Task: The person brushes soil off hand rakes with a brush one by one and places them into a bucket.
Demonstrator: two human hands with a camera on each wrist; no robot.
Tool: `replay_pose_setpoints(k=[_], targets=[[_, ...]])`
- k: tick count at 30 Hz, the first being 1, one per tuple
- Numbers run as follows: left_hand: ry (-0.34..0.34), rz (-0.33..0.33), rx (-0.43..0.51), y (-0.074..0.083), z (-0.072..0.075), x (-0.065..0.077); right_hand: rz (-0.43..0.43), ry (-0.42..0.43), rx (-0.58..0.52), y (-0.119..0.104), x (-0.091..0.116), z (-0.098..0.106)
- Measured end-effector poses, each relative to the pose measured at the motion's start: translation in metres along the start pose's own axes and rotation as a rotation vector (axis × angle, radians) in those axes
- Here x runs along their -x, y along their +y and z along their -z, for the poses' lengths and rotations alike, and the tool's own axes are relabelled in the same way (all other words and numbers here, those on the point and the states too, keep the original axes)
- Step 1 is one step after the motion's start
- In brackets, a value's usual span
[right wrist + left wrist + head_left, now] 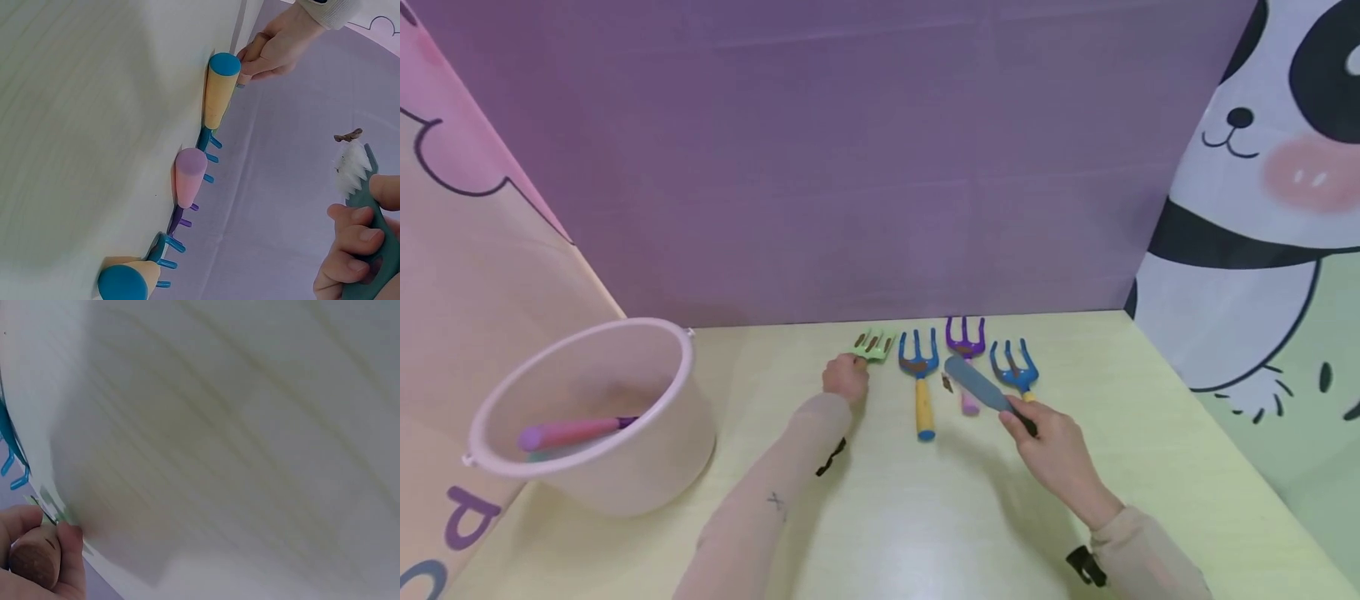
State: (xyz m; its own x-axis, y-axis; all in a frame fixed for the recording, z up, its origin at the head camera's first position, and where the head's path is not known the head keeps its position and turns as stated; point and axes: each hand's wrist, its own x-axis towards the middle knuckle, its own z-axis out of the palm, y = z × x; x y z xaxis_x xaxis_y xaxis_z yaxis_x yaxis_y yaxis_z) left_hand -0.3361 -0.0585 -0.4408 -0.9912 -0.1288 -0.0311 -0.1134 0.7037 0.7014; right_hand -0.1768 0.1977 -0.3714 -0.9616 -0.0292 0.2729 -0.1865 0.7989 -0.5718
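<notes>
My left hand (846, 379) grips the wooden handle (36, 557) of a small light-green garden fork (874, 346) with brown smears on its tines. In my right hand (1060, 454) is a teal-handled brush (367, 187) with white bristles, held over the tabletop; a small brown piece (348, 135) shows beside the bristle tips. Nearest the brush are a purple fork (966, 337) with a pink handle and a blue fork (1017, 372), whose handle my right hand partly hides. Between the hands lies another blue fork (924, 408), with a yellow handle. Brown smears mark these heads too.
A pale bucket (696, 433) stands at the table's left side, with a pink-handled tool (576, 433) inside. Behind the pale wooden tabletop (917, 533) rises a purple sheet (850, 167). A panda-printed panel (1225, 325) borders the right side.
</notes>
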Motion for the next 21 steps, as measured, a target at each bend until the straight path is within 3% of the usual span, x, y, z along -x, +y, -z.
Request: replay_pose_setpoints(k=[8,14,21], targets=[[0.017,0.026,0.084,-0.005,0.006,0.003,-0.005,-0.013,-0.005,0.000,0.000,-0.002],[0.030,0.015,0.086,-0.009,0.011,0.005,-0.013,-0.028,-0.002,0.001,0.001,-0.002],[0.028,-0.010,0.185,-0.009,0.022,0.012,-0.008,-0.025,-0.003,-0.001,0.002,-0.001]])
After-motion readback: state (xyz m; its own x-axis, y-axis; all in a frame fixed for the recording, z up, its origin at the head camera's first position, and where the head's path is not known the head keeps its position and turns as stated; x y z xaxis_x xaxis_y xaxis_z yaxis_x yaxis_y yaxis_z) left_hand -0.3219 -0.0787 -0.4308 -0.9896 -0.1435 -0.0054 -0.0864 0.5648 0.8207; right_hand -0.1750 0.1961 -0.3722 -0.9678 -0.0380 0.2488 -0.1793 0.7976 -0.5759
